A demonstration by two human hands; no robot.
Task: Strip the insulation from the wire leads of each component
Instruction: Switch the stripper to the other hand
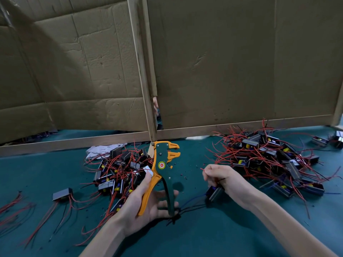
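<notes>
1. While I watch through the head camera, the left hand (148,203) has thumb and fingers curled round both handles of the wire stripper (163,171). It grips the tool with the handles spread and the jaws standing apart.
2. The right hand (220,179) is closed in a pinch on a red lead (202,169). Only a short tip pokes out past the fingertips, aimed left.
3. That lead's component (215,192), a small dark block with a blue part, sits tucked under the heel of the same hand, close over the green mat (204,238).
4. Here's the relation that matters: the stripper's long axis runs away from me, nearly upright in view, and its jaws face right, toward the lead. The tip lies to the right of the tool and a little nearer me than the jaws, apart from them and not yet inside.
5. My read is that the right hand feeds the tip, leftward and slightly away from me, so the lead enters crosswise to the tool.
6. More components lie in a left heap (118,171) and a right heap (269,156). I can't tell which are stripped.
7. On writing, there's a round sticker (161,165), red and yellow, at the pivot, and its characters are too small to read. No brand is legible anywhere.
</notes>
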